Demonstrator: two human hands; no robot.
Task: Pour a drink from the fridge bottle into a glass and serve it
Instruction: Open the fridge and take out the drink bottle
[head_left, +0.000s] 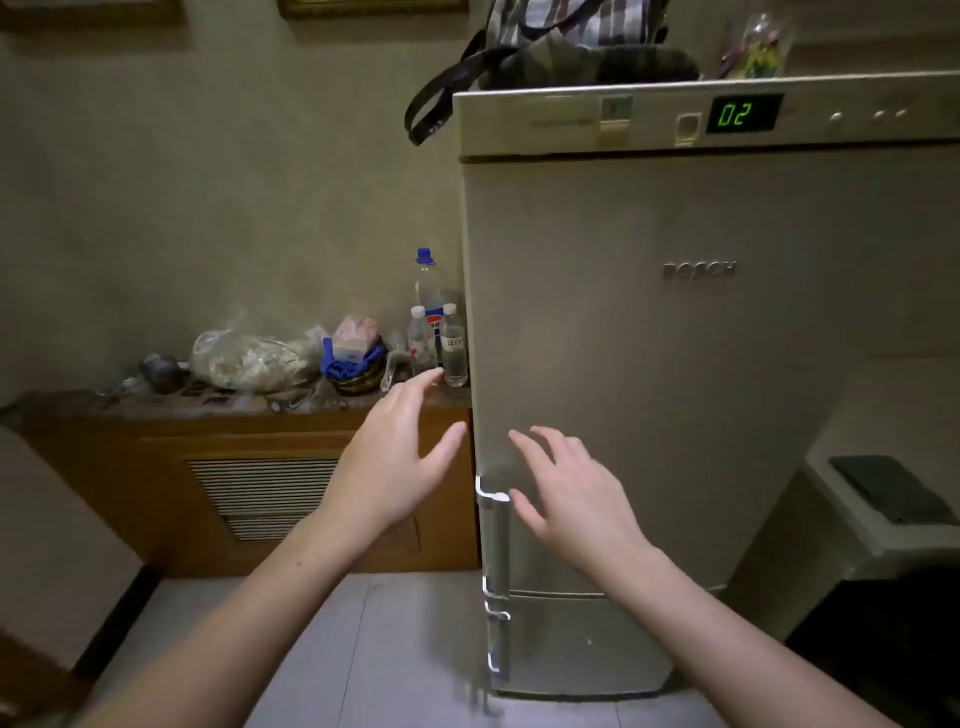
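A tall silver fridge (675, 364) stands in front of me with both doors closed and a green "02" on its display. Its upper door handle (491, 525) runs down the left edge. My left hand (400, 457) is raised with fingers spread, just left of the fridge's edge and holding nothing. My right hand (566, 493) hovers with spread fingers in front of the upper door, close to the handle's top, also holding nothing. No glass or fridge bottle shows.
A wooden cabinet (249, 447) stands left of the fridge; on it are a tall blue-capped bottle (428, 296), two small clear bottles (453, 345), plastic bags and a bowl. A striped bag (561, 41) lies on the fridge top. At the right is a white counter (893, 499).
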